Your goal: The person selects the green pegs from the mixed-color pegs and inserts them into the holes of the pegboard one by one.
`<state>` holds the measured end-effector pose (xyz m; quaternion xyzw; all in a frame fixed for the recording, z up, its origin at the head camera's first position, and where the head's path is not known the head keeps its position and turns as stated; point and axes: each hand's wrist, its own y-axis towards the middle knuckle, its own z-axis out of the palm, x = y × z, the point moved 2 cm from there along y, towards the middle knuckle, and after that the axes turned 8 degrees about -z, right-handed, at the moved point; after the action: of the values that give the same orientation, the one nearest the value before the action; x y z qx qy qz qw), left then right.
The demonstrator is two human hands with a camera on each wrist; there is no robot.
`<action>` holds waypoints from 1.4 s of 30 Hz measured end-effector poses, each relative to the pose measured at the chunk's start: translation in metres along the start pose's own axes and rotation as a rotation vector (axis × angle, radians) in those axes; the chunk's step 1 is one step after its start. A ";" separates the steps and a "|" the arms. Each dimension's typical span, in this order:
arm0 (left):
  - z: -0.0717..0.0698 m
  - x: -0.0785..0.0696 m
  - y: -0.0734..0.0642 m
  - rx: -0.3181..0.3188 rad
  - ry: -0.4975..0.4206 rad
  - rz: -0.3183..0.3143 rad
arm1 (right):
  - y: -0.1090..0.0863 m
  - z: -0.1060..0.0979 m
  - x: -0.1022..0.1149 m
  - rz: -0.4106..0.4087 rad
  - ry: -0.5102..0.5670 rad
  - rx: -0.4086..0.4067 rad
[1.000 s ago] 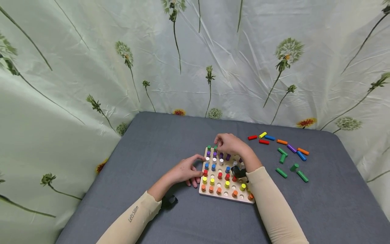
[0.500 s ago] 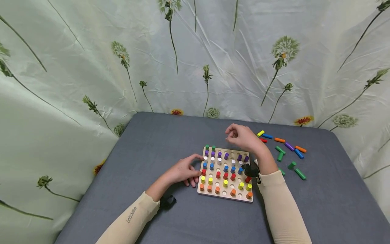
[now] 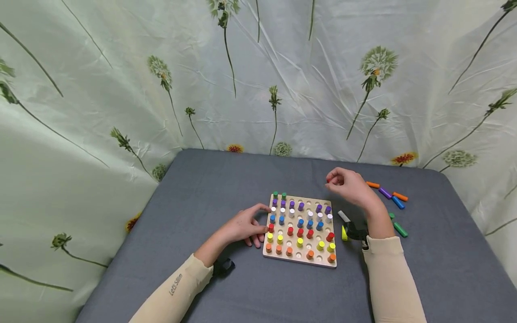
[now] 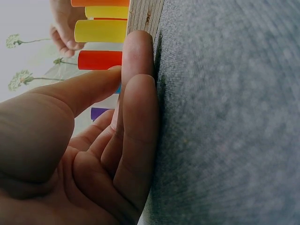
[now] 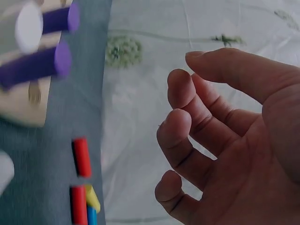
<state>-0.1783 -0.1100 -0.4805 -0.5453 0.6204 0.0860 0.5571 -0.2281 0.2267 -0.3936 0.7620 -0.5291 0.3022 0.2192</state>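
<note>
Below the head view's centre, the left hand [image 3: 241,226] rests relaxed fingers against the left edge of a square, pale wooden pegboard [image 3: 300,260], probably steadying it; right of centre, the right hand [image 3: 350,185], loosely curled, holding nothing, hovers near a loose red cylindrical peg [image 5: 82,158].

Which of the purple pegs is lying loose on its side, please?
The purple peg on the table, between an orange peg and a blue peg; the other visible purple pegs stand upright in the board.
</note>
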 end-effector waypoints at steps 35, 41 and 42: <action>-0.001 0.000 0.000 0.009 -0.003 -0.006 | -0.033 -0.039 -0.101 0.427 -0.307 -0.027; 0.000 0.001 0.001 0.010 -0.005 -0.001 | -0.034 -0.033 -0.107 0.469 -0.348 -0.022; 0.000 0.001 0.002 0.010 -0.005 -0.002 | -0.034 -0.033 -0.108 0.472 -0.356 -0.022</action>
<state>-0.1792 -0.1097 -0.4824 -0.5427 0.6190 0.0836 0.5616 -0.2316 0.3324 -0.4452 0.6564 -0.7251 0.2007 0.0551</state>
